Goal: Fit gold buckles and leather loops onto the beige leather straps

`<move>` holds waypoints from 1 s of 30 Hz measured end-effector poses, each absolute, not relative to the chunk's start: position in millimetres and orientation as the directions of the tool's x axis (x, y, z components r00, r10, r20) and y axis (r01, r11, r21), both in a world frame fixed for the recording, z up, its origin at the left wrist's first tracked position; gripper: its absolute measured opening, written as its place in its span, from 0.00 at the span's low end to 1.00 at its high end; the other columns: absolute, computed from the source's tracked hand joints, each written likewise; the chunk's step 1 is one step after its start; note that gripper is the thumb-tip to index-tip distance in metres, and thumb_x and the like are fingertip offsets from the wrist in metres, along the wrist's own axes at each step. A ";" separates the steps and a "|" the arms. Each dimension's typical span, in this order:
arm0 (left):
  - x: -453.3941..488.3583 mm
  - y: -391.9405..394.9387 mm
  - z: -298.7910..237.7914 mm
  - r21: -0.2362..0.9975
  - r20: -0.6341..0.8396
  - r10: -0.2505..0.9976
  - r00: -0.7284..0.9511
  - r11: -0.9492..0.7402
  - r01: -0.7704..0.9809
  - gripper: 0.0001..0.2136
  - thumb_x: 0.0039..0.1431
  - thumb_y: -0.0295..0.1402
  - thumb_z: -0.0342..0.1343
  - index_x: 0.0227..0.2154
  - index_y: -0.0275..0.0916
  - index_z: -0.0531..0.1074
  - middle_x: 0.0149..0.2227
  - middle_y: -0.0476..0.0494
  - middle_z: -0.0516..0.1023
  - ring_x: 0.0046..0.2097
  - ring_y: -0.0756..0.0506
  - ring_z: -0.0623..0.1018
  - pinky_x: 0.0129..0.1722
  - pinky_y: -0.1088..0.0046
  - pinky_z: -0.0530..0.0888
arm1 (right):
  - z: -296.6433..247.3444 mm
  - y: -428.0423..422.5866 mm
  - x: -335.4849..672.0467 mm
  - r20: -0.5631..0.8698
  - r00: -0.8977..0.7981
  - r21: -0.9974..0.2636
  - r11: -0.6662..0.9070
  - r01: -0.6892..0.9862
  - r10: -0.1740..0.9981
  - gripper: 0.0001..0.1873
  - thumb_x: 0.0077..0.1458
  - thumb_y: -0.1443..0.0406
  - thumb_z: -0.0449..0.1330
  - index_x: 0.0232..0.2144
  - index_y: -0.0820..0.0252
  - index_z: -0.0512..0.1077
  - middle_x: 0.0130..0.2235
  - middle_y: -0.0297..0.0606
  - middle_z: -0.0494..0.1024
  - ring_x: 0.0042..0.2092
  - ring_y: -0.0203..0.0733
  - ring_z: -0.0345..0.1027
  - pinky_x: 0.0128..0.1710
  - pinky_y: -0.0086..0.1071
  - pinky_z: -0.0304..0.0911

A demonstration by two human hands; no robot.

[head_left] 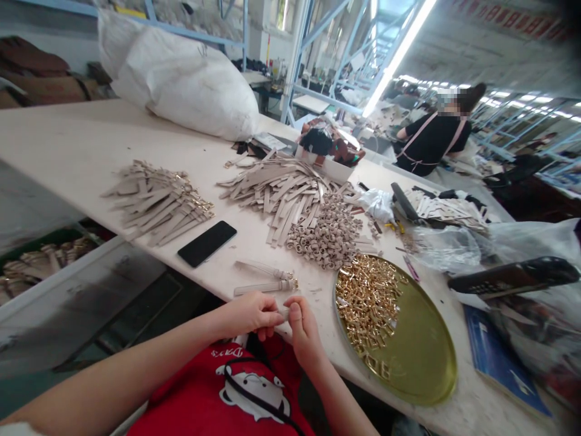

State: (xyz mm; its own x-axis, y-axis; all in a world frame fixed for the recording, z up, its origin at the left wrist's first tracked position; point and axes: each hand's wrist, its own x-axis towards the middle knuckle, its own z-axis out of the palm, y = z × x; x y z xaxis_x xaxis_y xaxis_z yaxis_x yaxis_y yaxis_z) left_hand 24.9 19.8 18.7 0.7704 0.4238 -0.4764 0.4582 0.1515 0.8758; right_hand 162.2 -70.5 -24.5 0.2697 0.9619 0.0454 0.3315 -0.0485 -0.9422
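My left hand [254,313] and my right hand [303,330] meet at the table's near edge, fingers pinched together on a small beige strap piece [284,313] between them. Just beyond lie two finished beige straps with gold clasps [267,286]. A round gold tray [422,357] holding several gold buckles [365,300] sits to the right of my hands. A heap of small beige loops [329,233] and a pile of loose beige straps [284,191] lie farther back.
A black phone [207,243] lies left of centre, with a stack of assembled straps [158,203] behind it. A big white sack [181,75] sits at the back. A calculator [512,278], blue notebook [503,363] and plastic bags are at right. Another person [433,136] works far off.
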 end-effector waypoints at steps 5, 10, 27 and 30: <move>17.1 27.9 21.6 0.863 -0.502 0.415 0.759 0.181 0.472 0.11 0.48 0.41 0.52 0.24 0.37 0.67 0.22 0.51 0.72 0.20 0.52 0.69 0.19 0.80 0.62 | -24.1 -66.4 155.3 0.048 0.300 -0.958 -0.041 0.284 0.953 0.16 0.60 0.57 0.40 0.32 0.58 0.63 0.28 0.32 0.64 0.31 0.37 0.59 0.31 0.30 0.56; 20.3 32.5 18.6 0.859 -0.512 0.421 0.749 0.233 0.456 0.13 0.46 0.43 0.53 0.24 0.37 0.66 0.21 0.51 0.72 0.20 0.52 0.69 0.19 0.80 0.61 | -28.6 -58.5 149.8 0.070 0.326 -0.952 -0.034 0.303 0.943 0.15 0.60 0.57 0.40 0.33 0.58 0.62 0.28 0.33 0.65 0.30 0.37 0.59 0.31 0.30 0.57; 35.4 60.5 12.8 0.856 -0.437 0.451 0.778 -0.058 0.514 0.14 0.52 0.42 0.47 0.24 0.36 0.68 0.22 0.49 0.73 0.24 0.50 0.73 0.23 0.80 0.65 | -42.9 -32.4 157.0 0.111 0.318 -0.936 -0.008 0.352 0.942 0.12 0.59 0.59 0.42 0.32 0.57 0.62 0.27 0.34 0.67 0.30 0.38 0.62 0.30 0.31 0.57; 39.8 64.2 9.4 0.860 -0.406 0.443 0.799 -0.110 0.498 0.15 0.54 0.42 0.45 0.25 0.35 0.68 0.23 0.48 0.74 0.24 0.50 0.73 0.23 0.79 0.65 | -43.7 -28.2 159.4 0.089 0.303 -0.943 -0.018 0.333 0.949 0.12 0.60 0.60 0.42 0.33 0.58 0.62 0.28 0.34 0.68 0.31 0.38 0.63 0.30 0.31 0.58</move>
State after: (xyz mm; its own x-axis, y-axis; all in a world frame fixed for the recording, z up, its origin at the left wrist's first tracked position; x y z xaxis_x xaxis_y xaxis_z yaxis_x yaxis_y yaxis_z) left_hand 39.8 64.2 9.4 0.7994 0.4432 -0.4056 0.4977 -0.1104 0.8603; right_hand 159.4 -28.2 -43.7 0.3025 0.9490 0.0885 0.3334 -0.0184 -0.9426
